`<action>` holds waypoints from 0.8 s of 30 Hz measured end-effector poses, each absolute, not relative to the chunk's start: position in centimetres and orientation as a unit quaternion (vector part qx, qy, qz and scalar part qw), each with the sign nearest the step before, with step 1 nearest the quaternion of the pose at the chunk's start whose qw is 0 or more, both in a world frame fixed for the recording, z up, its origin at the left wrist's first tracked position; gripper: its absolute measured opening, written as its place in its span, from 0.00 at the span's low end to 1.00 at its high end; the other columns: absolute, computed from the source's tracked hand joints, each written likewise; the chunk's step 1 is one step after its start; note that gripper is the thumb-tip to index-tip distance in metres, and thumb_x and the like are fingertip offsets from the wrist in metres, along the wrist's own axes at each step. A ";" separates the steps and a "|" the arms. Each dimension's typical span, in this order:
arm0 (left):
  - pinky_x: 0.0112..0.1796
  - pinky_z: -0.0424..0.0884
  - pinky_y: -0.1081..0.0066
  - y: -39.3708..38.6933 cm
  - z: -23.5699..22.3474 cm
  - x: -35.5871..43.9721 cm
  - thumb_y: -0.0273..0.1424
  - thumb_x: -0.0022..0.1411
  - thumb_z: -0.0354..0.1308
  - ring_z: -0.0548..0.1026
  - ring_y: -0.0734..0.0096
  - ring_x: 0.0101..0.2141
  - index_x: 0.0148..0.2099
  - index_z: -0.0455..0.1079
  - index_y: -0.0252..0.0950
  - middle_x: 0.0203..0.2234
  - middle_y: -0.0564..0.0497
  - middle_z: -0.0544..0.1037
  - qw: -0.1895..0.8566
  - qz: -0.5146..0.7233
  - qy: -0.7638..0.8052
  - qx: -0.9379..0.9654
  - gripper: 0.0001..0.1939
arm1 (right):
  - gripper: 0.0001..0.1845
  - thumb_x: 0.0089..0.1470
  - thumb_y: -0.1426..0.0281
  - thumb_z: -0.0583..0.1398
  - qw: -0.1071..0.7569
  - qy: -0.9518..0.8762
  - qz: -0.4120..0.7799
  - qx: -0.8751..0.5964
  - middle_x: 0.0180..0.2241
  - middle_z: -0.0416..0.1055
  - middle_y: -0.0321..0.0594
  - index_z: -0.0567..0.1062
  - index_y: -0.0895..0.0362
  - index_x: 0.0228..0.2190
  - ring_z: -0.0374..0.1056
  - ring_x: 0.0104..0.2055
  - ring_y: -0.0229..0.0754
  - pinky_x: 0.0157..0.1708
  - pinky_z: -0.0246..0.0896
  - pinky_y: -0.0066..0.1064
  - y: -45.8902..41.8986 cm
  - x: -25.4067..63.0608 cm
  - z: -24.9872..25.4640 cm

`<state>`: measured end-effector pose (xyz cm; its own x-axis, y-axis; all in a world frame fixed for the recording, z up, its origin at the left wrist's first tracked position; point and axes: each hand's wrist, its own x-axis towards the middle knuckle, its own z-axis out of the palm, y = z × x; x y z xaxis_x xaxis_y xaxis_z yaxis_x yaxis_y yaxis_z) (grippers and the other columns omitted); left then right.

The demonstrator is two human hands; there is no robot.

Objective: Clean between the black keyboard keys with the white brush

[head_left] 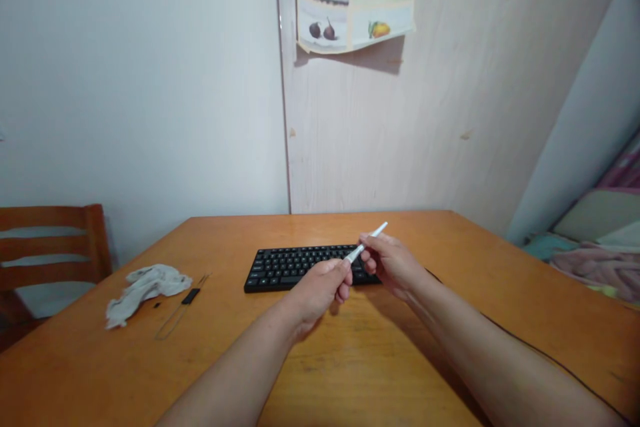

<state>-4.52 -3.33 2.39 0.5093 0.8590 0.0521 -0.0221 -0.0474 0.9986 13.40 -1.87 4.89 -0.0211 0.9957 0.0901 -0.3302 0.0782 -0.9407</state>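
Both hands are on a slim white pen-shaped tool (381, 229), held slantwise above a black keyboard (280, 269). My left hand (325, 283) is closed round its lower end, thumb on top. Higher up, my right hand (387, 260) pinches the shaft between thumb and fingers, and the narrow tip sticks out past them to the upper right. What the tool's lower end looks like is hidden in my left hand. The keyboard lies flat on the wooden table, its right part covered by my hands.
On the table's left lie a crumpled whitish cloth (150, 283), a wire keycap puller (191, 296) with a black handle, and a tiny black piece (157, 305). A black cable (530, 345) runs along the right. A wooden chair (50, 240) stands at left; a wall is behind.
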 end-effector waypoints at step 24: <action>0.40 0.63 0.67 -3.8 2.3 -4.5 0.39 0.72 0.43 0.71 0.62 0.39 0.44 0.72 0.41 0.38 0.47 0.74 0.151 0.330 0.389 0.847 0.17 | 0.18 0.50 0.57 0.68 0.583 -0.445 0.546 -0.406 0.20 0.69 0.33 0.71 0.58 0.29 0.60 0.18 0.30 0.17 0.53 0.22 -3.2 13.1 3.0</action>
<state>-4.53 -3.76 2.27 0.4799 0.7584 0.4410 0.5594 -0.6518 0.5121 13.11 -3.25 3.02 0.0095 0.9971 0.0749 -0.2747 0.0747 -0.9586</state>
